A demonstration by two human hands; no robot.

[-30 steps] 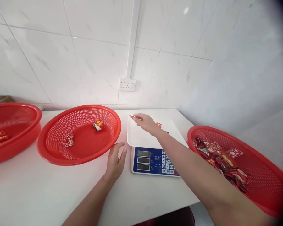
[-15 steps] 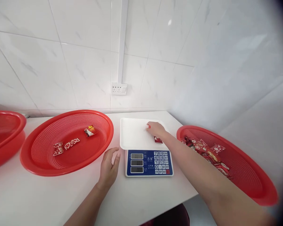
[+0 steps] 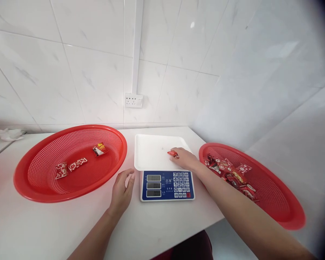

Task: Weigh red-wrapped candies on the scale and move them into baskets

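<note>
A small red snack packet (image 3: 172, 154) is pinched in the fingers of my right hand (image 3: 184, 159). That hand is over the right side of the white weighing pan (image 3: 150, 148) of a digital scale (image 3: 168, 186). My left hand (image 3: 121, 191) is held just left of the scale's blue keypad panel, fingers curved and apart, with nothing in it. To the left, a red mesh basket (image 3: 24, 187) holds three snack packets, among them a red and yellow one (image 3: 99, 149). At right, another red basket (image 3: 284, 187) contains several red snack packets (image 3: 233, 173), partly hidden by my right forearm.
All of this stands on a white table (image 3: 70, 224) against a tiled wall. A power socket (image 3: 133, 100) is fixed to the wall behind the scale. Crumpled white material (image 3: 10, 134) lies at the far left. The table's front edge runs at the lower right.
The packet that lay on the pan under my right hand is now in its fingers. My right hand has come slightly nearer. The red basket at the far left is out of view.
</note>
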